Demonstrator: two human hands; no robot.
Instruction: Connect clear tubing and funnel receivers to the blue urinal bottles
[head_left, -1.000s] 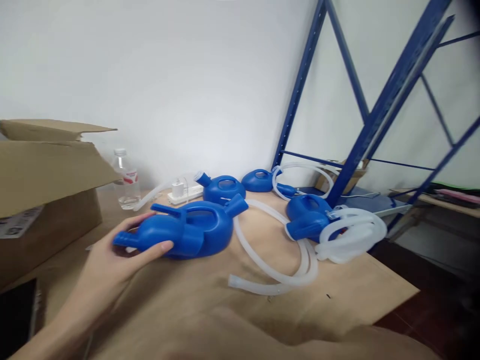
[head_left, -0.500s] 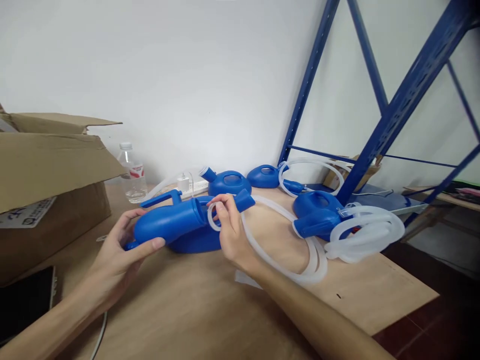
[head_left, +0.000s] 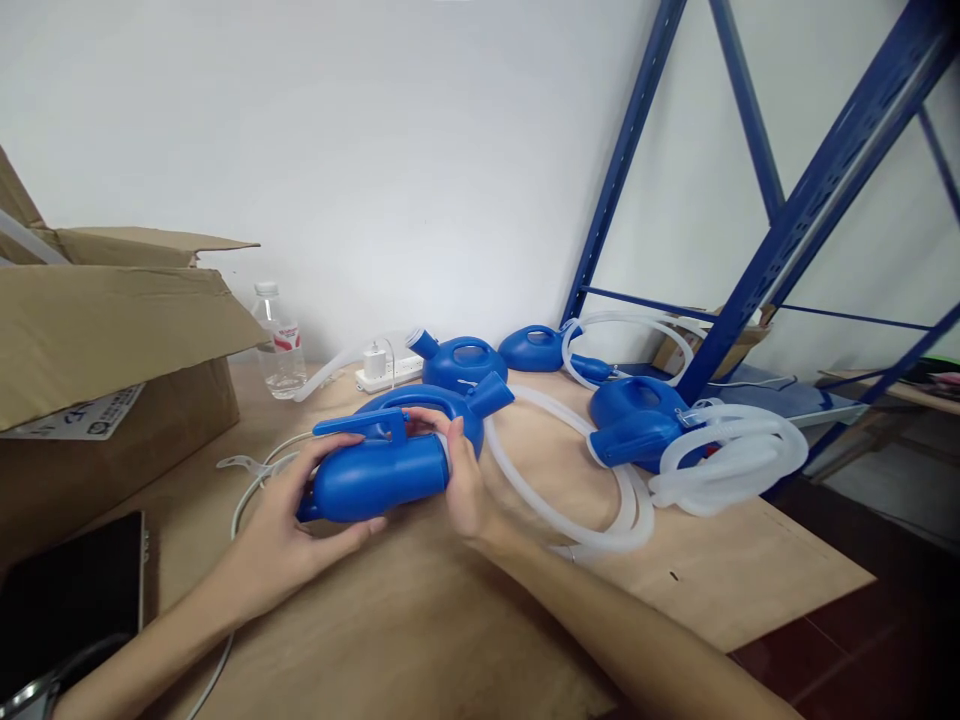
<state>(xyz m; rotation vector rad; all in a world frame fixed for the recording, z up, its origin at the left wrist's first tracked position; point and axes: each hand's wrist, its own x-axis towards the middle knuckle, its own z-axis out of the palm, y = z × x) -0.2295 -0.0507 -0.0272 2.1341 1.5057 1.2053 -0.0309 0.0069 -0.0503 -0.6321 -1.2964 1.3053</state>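
Observation:
My left hand (head_left: 300, 525) is closed around the rounded end of a blue plastic urinal cup (head_left: 379, 482) with a flat strap-like handle (head_left: 358, 422) on top. The cup lies on its side in the air, its mouth facing right. My right hand (head_left: 466, 485) presses against that mouth, fingers curled behind the rim. A sliver of a white ring (head_left: 445, 452) shows at the rim, mostly hidden by my fingers. Just behind the cup stands a blue urinal bottle (head_left: 491, 393) with an angled neck and loop handle.
More blue urinal bottles (head_left: 634, 415) stand behind and to the right, with coiled clear tubing (head_left: 739, 455). At left are an open cardboard box (head_left: 127, 320), a water bottle (head_left: 283, 350) and a black tablet-like device (head_left: 75, 590). A power strip (head_left: 390, 376) lies by the wall; a blue rack post (head_left: 780, 230) rises at right.
My right hand has brought the white ring left and down to the cup's mouth. The cup has moved slightly right and down, and its mouth has turned away from view.

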